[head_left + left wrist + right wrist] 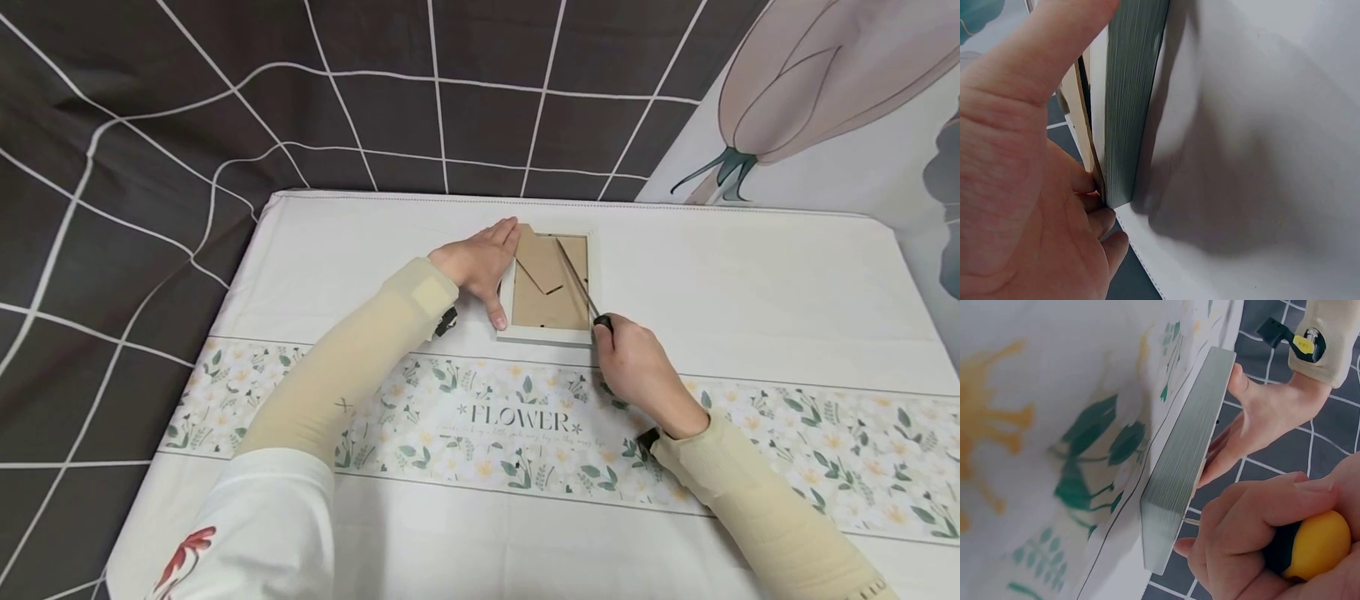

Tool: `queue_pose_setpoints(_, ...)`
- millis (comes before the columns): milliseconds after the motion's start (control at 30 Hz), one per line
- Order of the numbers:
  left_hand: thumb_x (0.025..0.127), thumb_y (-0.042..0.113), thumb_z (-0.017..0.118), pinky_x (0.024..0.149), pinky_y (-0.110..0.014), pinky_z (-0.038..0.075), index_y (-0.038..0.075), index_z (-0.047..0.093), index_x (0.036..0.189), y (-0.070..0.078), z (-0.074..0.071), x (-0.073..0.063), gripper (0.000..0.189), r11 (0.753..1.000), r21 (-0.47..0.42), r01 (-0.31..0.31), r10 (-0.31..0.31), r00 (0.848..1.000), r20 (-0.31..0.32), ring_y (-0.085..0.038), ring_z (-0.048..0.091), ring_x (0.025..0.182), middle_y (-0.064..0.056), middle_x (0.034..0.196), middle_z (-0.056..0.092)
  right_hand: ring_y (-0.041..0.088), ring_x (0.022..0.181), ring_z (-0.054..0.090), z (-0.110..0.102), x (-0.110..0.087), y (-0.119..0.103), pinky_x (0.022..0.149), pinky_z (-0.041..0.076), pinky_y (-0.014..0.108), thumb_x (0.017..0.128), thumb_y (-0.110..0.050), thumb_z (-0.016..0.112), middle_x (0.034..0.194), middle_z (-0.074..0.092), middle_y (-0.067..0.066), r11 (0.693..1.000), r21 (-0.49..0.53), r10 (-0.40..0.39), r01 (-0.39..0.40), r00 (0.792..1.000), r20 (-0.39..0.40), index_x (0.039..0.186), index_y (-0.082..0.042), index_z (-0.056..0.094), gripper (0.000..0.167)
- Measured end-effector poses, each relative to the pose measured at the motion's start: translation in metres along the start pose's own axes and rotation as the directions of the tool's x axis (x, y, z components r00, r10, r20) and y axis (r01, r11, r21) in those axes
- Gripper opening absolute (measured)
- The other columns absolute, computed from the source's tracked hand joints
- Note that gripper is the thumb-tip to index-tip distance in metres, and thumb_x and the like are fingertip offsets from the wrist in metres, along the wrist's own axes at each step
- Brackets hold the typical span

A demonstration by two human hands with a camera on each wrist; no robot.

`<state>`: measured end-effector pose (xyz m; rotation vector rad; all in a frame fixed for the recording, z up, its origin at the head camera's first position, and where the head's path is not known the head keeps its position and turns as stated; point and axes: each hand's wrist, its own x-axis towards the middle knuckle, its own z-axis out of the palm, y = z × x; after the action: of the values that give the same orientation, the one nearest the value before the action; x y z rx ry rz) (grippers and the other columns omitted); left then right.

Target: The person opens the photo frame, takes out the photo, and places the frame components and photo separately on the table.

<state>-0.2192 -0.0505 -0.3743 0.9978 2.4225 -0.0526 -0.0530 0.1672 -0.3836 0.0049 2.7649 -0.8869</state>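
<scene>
A picture frame (545,335) with a pale rim lies face down on the tablecloth, its brown backing board (532,310) and angled stand flap (534,260) facing up. My left hand (480,260) presses along the frame's left side, fingers stretched toward the far corner and thumb (1041,47) spread toward the near corner. My right hand (637,362) grips a screwdriver with a black and yellow handle (1319,547). Its long metal shaft (579,277) slants over the backing board, the tip near the far edge. Whether the tip touches the board, I cannot tell.
A white tablecloth (750,292) covers the table, with a floral band (810,450) crossing it. Behind stands a dark curtain with white grid lines (487,125); a flower-print panel (795,92) is at the back right. Both wrists carry small black mounts.
</scene>
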Motion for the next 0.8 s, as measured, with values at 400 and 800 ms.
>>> queue_pose_setpoints(400, 0.052, 0.067, 0.091, 0.124, -0.036, -0.001, -0.008, -0.008, 0.156, -0.004, 0.004, 0.002, 0.162, 0.998, -0.058, -0.02, 0.019, 1.0, -0.016, -0.033, -0.012, 0.153, -0.025, 0.164, -0.016, 0.024, 0.064, 0.046, -0.003, -0.01, 0.006, 0.055, 0.039, 0.033, 0.109, -0.018, 0.035, 0.075, 0.047, 0.011, 0.998, 0.059, -0.025, 0.029, 0.997, -0.068, 0.127, 0.013, 0.05, 0.039)
queue_pose_setpoints(800, 0.059, 0.058, 0.093, 0.125, -0.038, 0.001, 0.0, -0.01, 0.159, -0.011, -0.008, -0.003, 0.154, 0.987, -0.154, -0.056, 0.053, 0.998, -0.021, -0.033, -0.013, 0.153, -0.025, 0.163, -0.019, 0.019, 0.063, 0.064, -0.001, -0.019, 0.005, 0.054, 0.054, 0.033, 0.106, -0.023, 0.051, 0.092, 0.061, 0.018, 0.989, 0.148, -0.008, 0.013, 0.999, -0.033, 0.146, 0.007, 0.039, 0.051)
